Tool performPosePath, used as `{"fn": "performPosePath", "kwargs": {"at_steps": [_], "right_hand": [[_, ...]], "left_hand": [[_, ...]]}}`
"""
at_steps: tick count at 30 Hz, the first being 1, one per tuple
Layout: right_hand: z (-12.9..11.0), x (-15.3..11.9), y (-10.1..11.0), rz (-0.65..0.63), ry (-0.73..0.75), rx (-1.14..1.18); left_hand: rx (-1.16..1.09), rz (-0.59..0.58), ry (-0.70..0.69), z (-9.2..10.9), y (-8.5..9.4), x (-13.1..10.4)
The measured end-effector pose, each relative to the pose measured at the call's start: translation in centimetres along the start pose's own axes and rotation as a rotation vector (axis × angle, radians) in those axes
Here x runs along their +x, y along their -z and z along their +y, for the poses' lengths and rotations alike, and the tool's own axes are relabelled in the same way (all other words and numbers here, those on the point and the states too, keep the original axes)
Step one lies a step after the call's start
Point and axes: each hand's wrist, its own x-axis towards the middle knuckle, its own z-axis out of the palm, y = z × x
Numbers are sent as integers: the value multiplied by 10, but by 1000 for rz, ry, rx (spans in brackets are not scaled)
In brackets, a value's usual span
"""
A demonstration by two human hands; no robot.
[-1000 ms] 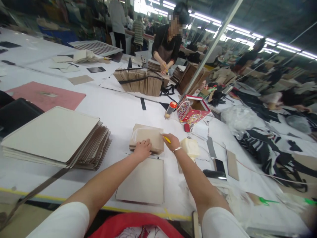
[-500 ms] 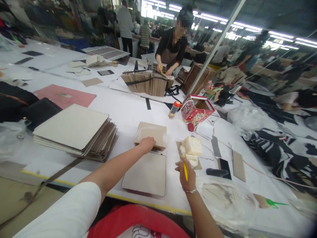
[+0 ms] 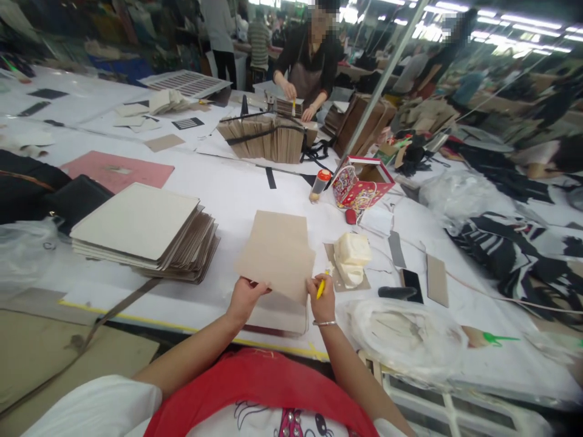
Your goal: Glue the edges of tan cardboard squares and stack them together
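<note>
My left hand (image 3: 246, 298) pinches the lower left edge of a brown cardboard sheet (image 3: 279, 267). At the sheet's right edge is my right hand (image 3: 323, 300), closed round a yellow-handled brush (image 3: 321, 289), its fingers touching the cardboard. The sheet is held over a pale board (image 3: 277, 318) near the table's front edge and overlaps the brown cardboard pile (image 3: 282, 224) behind. To the right of the brush stands a cream-coloured tub (image 3: 353, 250), smeared with a whitish substance, on a piece of card.
On the left is a tall stack of boards (image 3: 136, 221). A phone (image 3: 412, 285), a plastic bag (image 3: 405, 334) and a red gift bag (image 3: 362, 188) lie to the right. Across the table, a co-worker (image 3: 312, 60) handles a brush beside bundled cardboard (image 3: 264, 142).
My left hand has drawn a cardboard sheet from the pile towards me, over the pale board. My right hand has moved left to the sheet's edge, with the brush still in it.
</note>
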Motion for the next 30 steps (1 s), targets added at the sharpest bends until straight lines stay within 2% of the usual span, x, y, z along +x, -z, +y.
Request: {"fn": "performPosePath", "kwargs": {"at_steps": [3, 6, 9, 12, 16, 23, 30], "right_hand": [[11, -10, 17, -84, 23, -121], [24, -18, 27, -170, 23, -304], [39, -22, 22, -221, 28, -425], [49, -23, 9, -235, 37, -497], [54, -21, -3, -252, 58, -548], [52, -17, -11, -273, 27, -584], [51, -15, -15, -287, -30, -620]], "left_hand": [[25, 83, 41, -21, 34, -2], [305, 119, 106, -43, 67, -2], [612, 92, 98, -57, 85, 0], [790, 94, 48, -58, 89, 8], [890, 109, 56, -56, 92, 26], [917, 102, 65, -68, 102, 40], [906, 38, 95, -63, 103, 43]]}}
